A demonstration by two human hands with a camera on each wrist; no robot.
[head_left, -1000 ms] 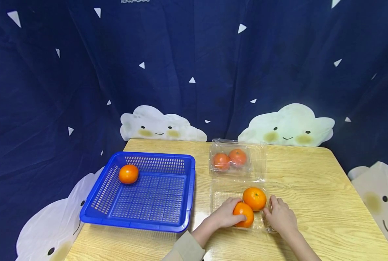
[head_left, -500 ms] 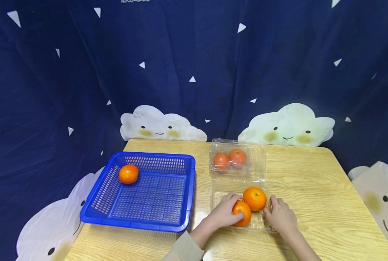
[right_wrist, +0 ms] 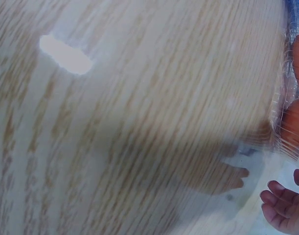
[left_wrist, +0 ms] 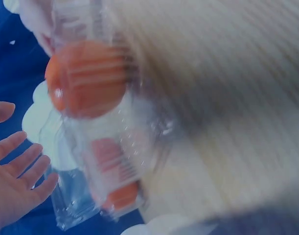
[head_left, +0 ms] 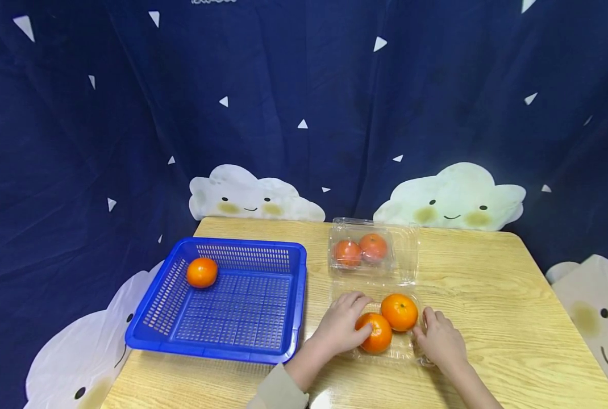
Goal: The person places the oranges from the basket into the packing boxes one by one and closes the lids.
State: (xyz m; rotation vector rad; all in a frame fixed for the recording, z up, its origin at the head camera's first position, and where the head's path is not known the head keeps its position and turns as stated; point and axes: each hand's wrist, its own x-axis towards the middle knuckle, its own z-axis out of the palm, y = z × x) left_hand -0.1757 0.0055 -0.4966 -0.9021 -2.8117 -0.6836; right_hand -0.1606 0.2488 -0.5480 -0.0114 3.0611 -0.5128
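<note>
My left hand [head_left: 338,322] is beside the nearer orange [head_left: 376,333], which sits in the front half of an open clear plastic clamshell box [head_left: 398,353]. Its fingers are spread apart in the left wrist view, clear of the fruit. A second orange [head_left: 399,312] lies against the first, behind and to its right. My right hand [head_left: 440,339] stays at the box's right edge, fingers loosely bent, with nothing visible in its grasp. In the right wrist view those fingers [right_wrist: 281,205] show at the lower right corner.
Two more oranges [head_left: 373,247] show through clear plastic at the back of the box. To the left stands a blue plastic basket [head_left: 217,353] with a single orange [head_left: 202,272] in its back left corner. Everything is on a wooden table [head_left: 493,295] before a dark blue curtain [head_left: 294,74].
The nearer orange has shifted slightly left and back in the box. My left hand has let go of it and drawn off to the left. The right hand has stayed put.
</note>
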